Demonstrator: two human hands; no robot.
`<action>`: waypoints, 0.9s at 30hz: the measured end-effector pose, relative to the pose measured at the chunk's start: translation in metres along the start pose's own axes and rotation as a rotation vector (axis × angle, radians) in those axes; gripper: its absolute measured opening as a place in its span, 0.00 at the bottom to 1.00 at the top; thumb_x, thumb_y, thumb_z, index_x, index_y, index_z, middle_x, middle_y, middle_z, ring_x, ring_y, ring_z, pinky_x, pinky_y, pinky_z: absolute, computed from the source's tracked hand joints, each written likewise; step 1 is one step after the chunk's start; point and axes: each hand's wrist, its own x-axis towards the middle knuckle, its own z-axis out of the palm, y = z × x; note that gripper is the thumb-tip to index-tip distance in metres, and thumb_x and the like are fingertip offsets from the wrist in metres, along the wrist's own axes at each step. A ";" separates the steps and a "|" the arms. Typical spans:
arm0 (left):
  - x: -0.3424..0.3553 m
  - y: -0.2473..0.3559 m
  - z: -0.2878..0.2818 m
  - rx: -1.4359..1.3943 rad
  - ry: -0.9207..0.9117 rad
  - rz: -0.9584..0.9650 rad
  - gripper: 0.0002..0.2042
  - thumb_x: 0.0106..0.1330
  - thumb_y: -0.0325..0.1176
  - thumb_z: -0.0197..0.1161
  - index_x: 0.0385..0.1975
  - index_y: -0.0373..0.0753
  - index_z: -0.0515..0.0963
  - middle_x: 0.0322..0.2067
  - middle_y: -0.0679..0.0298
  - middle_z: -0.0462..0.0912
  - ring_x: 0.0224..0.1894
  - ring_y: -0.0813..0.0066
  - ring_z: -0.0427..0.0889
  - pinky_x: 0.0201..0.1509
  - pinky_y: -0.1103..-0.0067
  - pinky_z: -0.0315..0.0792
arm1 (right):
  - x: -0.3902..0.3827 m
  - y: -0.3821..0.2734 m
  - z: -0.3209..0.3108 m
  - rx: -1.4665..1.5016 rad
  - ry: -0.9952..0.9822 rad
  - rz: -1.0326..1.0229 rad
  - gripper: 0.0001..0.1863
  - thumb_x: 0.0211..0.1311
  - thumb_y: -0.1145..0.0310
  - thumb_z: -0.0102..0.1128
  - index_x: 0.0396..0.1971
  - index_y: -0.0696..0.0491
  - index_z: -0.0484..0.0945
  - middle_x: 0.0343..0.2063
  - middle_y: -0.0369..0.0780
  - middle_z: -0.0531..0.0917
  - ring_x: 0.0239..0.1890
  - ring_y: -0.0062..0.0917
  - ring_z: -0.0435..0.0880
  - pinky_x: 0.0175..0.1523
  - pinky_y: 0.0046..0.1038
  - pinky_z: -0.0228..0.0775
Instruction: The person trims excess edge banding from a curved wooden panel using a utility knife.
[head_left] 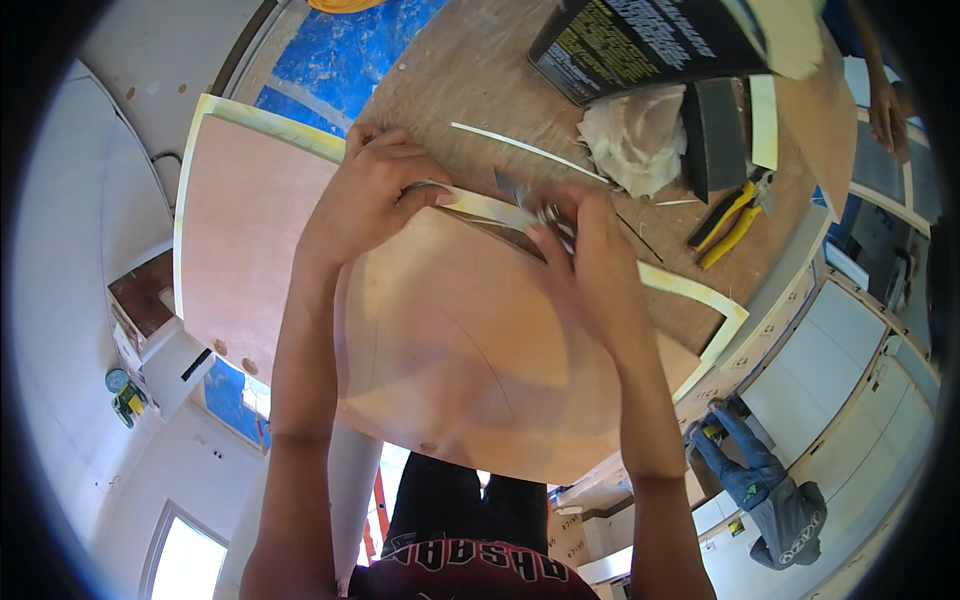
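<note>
A curved, light wooden panel (450, 370) leans in front of me, with a pale edging strip (480, 207) along its far rim. My left hand (385, 190) is closed over this rim, its thumb pressing on the strip. My right hand (590, 240), partly smeared by motion, grips a small tool with a thin flat metal blade (508, 184); its exact kind is unclear. The blade stands at the strip, just right of my left thumb. Beyond it, a loose narrow white strip (525, 148) lies on the wooden work surface (430, 95).
At the far right stand a black can (650, 50), crumpled whitish wrapping (635, 140), a dark block (715, 140) and yellow-handled pliers (730, 225). Another edged panel (255, 220) is at left. A person (770, 490) is lower right; another person's hand (885, 115) shows upper right.
</note>
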 end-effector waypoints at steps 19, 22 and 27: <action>0.006 -0.016 0.026 -0.096 0.286 -0.009 0.08 0.48 0.26 0.77 0.29 0.43 0.89 0.28 0.69 0.86 0.34 0.68 0.80 0.45 0.71 0.70 | 0.027 -0.043 -0.002 -0.595 -0.697 -0.145 0.13 0.64 0.75 0.57 0.47 0.57 0.68 0.32 0.48 0.85 0.27 0.39 0.90 0.27 0.36 0.83; 0.008 -0.017 0.024 -0.080 0.273 0.007 0.08 0.47 0.27 0.77 0.29 0.43 0.89 0.28 0.69 0.86 0.33 0.69 0.80 0.43 0.71 0.69 | 0.037 -0.042 -0.006 -0.580 -0.761 -0.181 0.12 0.65 0.76 0.56 0.45 0.57 0.68 0.29 0.47 0.85 0.26 0.39 0.90 0.28 0.36 0.83; 0.009 -0.021 0.022 -0.088 0.253 0.012 0.09 0.46 0.28 0.78 0.28 0.44 0.89 0.28 0.70 0.85 0.31 0.70 0.79 0.41 0.72 0.68 | 0.048 -0.038 -0.008 -0.577 -0.847 -0.244 0.11 0.63 0.75 0.59 0.43 0.57 0.69 0.20 0.42 0.83 0.23 0.30 0.89 0.27 0.28 0.81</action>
